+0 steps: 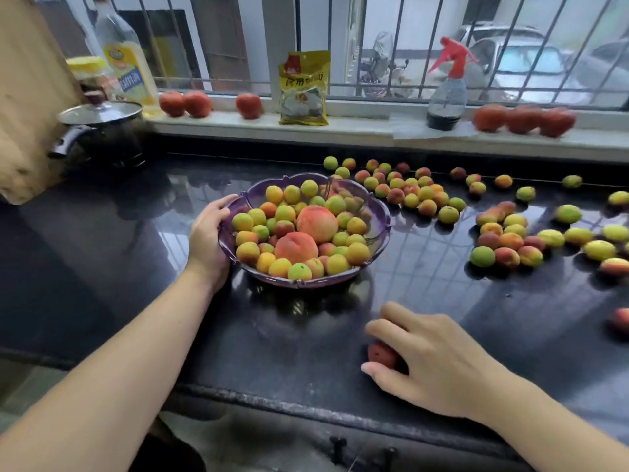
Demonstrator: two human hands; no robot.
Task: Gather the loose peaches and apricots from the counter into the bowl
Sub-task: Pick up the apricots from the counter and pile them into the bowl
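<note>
A purple scalloped bowl (379, 229) stands on the dark counter, heaped with small yellow-green apricots and two larger peaches (316, 223). My left hand (208, 235) grips the bowl's left rim. Near the counter's front edge my right hand (432, 359) curls over a red peach (382, 353), thumb and fingers around it; most of that fruit is hidden under the palm. Several loose apricots (413, 194) lie behind and to the right of the bowl, with another cluster (510, 241) further right.
On the window sill sit red peaches (185, 103), a yellow packet (304, 88), a spray bottle (446, 97) and more peaches (524, 120). A lidded dark pot (102, 131) and an oil bottle (127, 59) stand at the back left. One peach (621, 320) lies at the right edge.
</note>
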